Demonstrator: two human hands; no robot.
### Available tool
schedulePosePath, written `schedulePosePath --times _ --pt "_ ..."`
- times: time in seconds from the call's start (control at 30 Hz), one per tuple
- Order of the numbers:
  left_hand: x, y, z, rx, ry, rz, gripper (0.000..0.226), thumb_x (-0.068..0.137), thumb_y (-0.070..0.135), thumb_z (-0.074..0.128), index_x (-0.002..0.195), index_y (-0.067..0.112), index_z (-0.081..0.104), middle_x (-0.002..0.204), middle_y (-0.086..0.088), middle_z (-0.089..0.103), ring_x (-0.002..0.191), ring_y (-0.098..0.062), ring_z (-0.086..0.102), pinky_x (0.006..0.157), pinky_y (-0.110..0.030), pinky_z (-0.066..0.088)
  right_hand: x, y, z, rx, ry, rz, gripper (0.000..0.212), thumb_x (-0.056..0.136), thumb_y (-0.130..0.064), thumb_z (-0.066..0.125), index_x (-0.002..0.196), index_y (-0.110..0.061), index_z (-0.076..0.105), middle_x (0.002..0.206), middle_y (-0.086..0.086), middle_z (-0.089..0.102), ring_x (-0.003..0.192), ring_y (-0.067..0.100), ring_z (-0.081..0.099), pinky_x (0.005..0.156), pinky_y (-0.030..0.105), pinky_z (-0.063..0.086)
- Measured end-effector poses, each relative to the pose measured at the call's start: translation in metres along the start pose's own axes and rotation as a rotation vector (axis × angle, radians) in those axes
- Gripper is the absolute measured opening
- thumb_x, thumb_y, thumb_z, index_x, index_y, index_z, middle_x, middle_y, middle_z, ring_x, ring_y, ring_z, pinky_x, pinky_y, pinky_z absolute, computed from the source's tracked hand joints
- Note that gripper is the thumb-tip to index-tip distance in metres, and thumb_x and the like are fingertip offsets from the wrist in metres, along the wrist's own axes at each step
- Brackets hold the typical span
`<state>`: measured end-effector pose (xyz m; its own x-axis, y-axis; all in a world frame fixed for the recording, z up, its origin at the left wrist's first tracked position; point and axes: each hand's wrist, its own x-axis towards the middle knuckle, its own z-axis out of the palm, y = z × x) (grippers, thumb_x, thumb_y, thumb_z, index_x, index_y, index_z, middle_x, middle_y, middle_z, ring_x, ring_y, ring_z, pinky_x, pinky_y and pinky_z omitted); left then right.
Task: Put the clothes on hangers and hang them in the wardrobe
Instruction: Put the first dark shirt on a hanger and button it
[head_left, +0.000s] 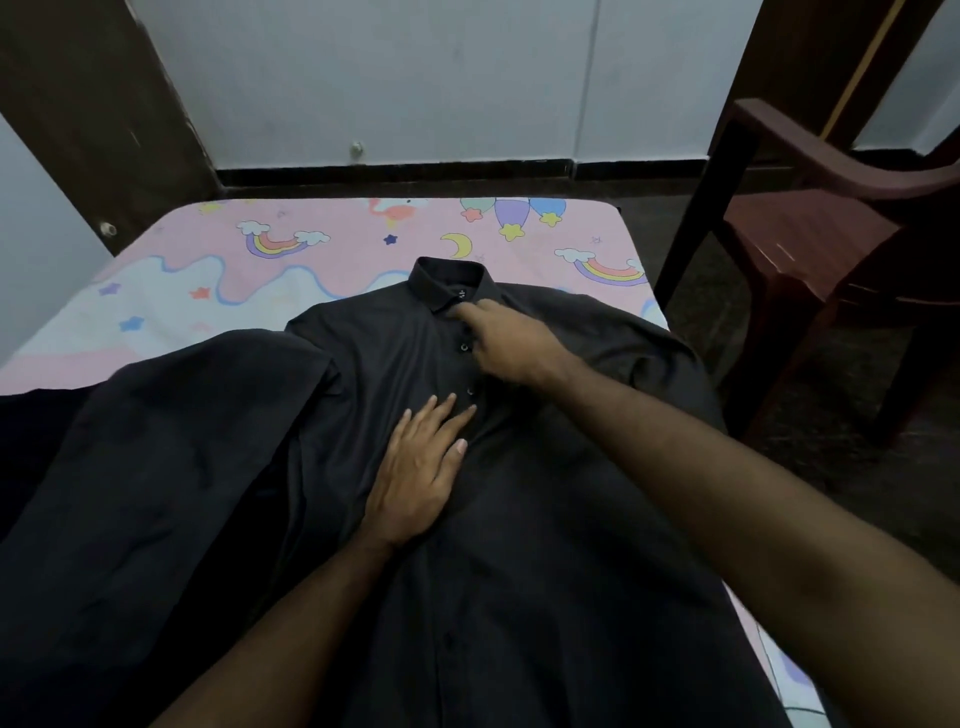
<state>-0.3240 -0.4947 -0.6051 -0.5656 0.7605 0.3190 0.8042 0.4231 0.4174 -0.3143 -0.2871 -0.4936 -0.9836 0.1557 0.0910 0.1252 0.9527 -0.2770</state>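
Fingers (441, 415) of L hand (415, 478) flat on shirt (519, 545) (buttoned), R hand (511, 345) pinching collar

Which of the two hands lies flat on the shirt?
The left hand: fingers straight, palm on the shirt. The right hand reaches under the collar.

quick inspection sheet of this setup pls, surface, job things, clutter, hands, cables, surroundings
surface: bed with a pink sheet printed with rainbows, stars and a moon
job's things: black shirt lies flat, front up, collar toward the far edge; a sleeve folds over at the left; no hanger or wardrobe seen
clutter: nothing seen
grippers: left hand rests flat on the shirt front, fingers straight; right hand is at the placket just below the collar, fingers curled on the cloth, looks like a pinch
cables: nothing seen
surroundings: dark red plastic chair right of the bed; pale wall with a dark skirting behind; brown wooden panel at far left
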Motion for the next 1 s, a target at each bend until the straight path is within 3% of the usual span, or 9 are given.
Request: schedulePosePath --times 0.07,0.23,0.33,0.4,0.5,0.57,0.7,0.83,1.0 --pt "-0.003 0.003 0.003 0.086 0.004 0.019 0.054 0.102 0.039 0.028 0.153 0.026 0.041 0.161 0.002 0.035 0.152 -0.016 0.022 0.123 -0.045 0.018 0.02 -0.006 0.009 -0.216 -0.085 -0.038 0.054 0.1 -0.02 0.047 0.151 -0.035 0.038 0.131 0.003 0.056 0.109 0.026 0.063 0.071 0.038 0.047" --pt "-0.005 0.0 0.007 0.116 0.009 0.038 0.06 0.099 0.037 0.039 0.157 0.024 0.031 0.164 0.002 0.027 0.154 -0.016 0.017 0.124 -0.046 0.016 0.053 0.008 -0.008 -0.497 -0.173 0.064 0.027 0.096 -0.014 0.055 0.121 -0.015 0.064 0.121 0.008 0.066 0.109 0.031 0.066 0.075 0.04 0.047" --pt "-0.005 -0.002 0.009 0.055 0.028 0.025 0.066 0.098 0.04 0.043 0.159 0.02 0.026 0.164 0.004 0.028 0.154 -0.014 0.016 0.124 -0.046 0.018 0.072 0.025 -0.029 -0.165 -0.37 0.068 0.015 0.088 -0.009 0.065 0.102 -0.014 0.07 0.107 0.01 0.073 0.093 0.029 0.07 0.077 0.04 0.058" --pt "-0.005 -0.003 0.01 0.009 0.034 0.019 0.069 0.099 0.045 0.041 0.16 0.018 0.02 0.164 0.005 0.027 0.154 -0.012 0.015 0.125 -0.045 0.016 0.086 0.035 -0.037 0.139 -0.307 0.168 0.012 0.089 -0.007 0.068 0.099 -0.014 0.069 0.103 0.011 0.075 0.083 0.024 0.071 0.081 0.039 0.06" --pt "-0.004 -0.004 0.009 -0.028 0.009 -0.002 0.072 0.101 0.052 0.036 0.161 0.021 0.012 0.166 0.008 0.022 0.154 -0.009 0.012 0.126 -0.04 0.01 0.095 0.047 -0.029 0.45 0.048 0.374 0.033 0.094 -0.004 0.061 0.126 -0.014 0.06 0.127 0.01 0.067 0.109 0.022 0.066 0.092 0.034 0.056" --pt "-0.003 -0.005 0.007 -0.036 -0.02 -0.011 0.074 0.1 0.054 0.036 0.162 0.022 0.011 0.166 0.01 0.02 0.154 -0.008 0.01 0.127 -0.038 0.007 0.083 0.044 -0.016 0.553 0.016 0.415 0.058 0.094 -0.004 0.063 0.147 -0.013 0.039 0.147 0.011 0.052 0.13 0.027 0.054 0.105 0.036 0.047" --pt "0.004 -0.004 -0.001 -0.029 -0.108 -0.036 0.076 0.098 0.057 0.037 0.161 0.023 0.012 0.165 0.006 0.023 0.154 -0.009 0.008 0.126 -0.04 0.006 0.006 0.018 0.001 0.502 0.067 0.309 0.075 0.093 -0.01 0.068 0.155 -0.011 0.027 0.158 0.011 0.033 0.144 0.026 0.037 0.118 0.036 0.032" --pt "-0.006 0.008 -0.019 -0.13 -0.24 -0.124 0.077 0.103 0.042 0.049 0.162 0.019 0.006 0.167 0.0 0.016 0.155 -0.015 0.005 0.126 -0.035 -0.002 -0.137 -0.03 0.02 0.372 0.141 0.035 0.042 0.087 -0.011 0.07 0.128 -0.011 0.058 0.121 0.009 0.055 0.116 0.025 0.055 0.104 0.037 0.043" --pt "-0.1 0.045 -0.049 -0.17 -0.308 -0.149 0.073 0.103 0.03 0.053 0.161 0.017 0.011 0.166 -0.001 0.019 0.155 -0.017 0.011 0.126 -0.039 0.006 -0.296 -0.11 0.04 0.443 -0.286 -0.063 0.032 0.089 -0.017 0.069 0.119 -0.021 0.06 0.105 -0.004 0.056 0.095 0.009 0.056 0.091 0.031 0.049"
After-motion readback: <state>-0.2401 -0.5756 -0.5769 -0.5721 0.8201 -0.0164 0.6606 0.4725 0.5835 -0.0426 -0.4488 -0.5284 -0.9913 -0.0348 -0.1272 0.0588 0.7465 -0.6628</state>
